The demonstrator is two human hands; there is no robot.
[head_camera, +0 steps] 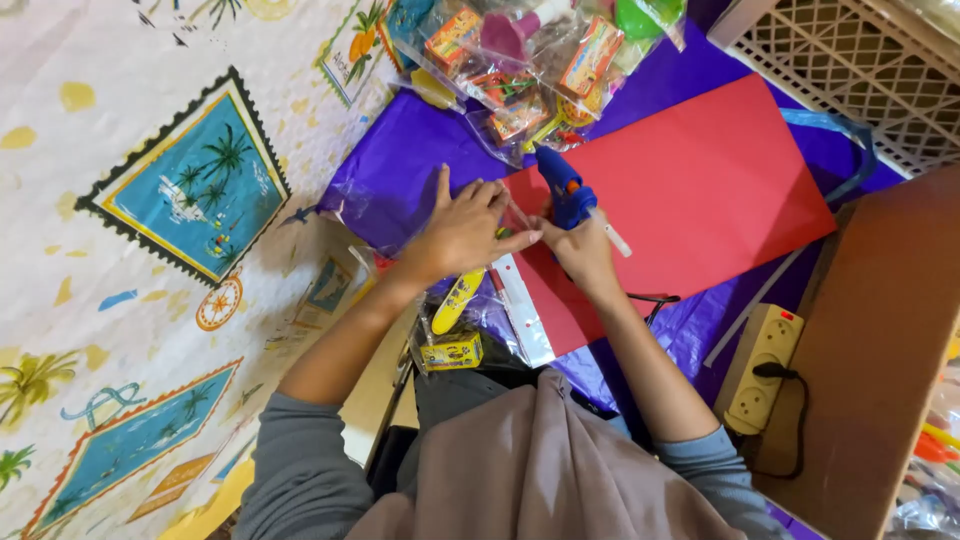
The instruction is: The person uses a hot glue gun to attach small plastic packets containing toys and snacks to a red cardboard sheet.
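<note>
- Gripping a blue glue gun (563, 190), the right hand (583, 250) holds its nozzle just beside the left fingertips.
- Left hand (462, 232) presses flat, grip wide, on red paper (700, 190).

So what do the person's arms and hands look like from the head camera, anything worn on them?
Both hands are bare: no gloves, and no rings or watch that I can make out. The left hand and right hand come out of grey long sleeves pushed up to about the elbows, leaving the forearms uncovered. A taupe cloth drapes between the arms.
</note>
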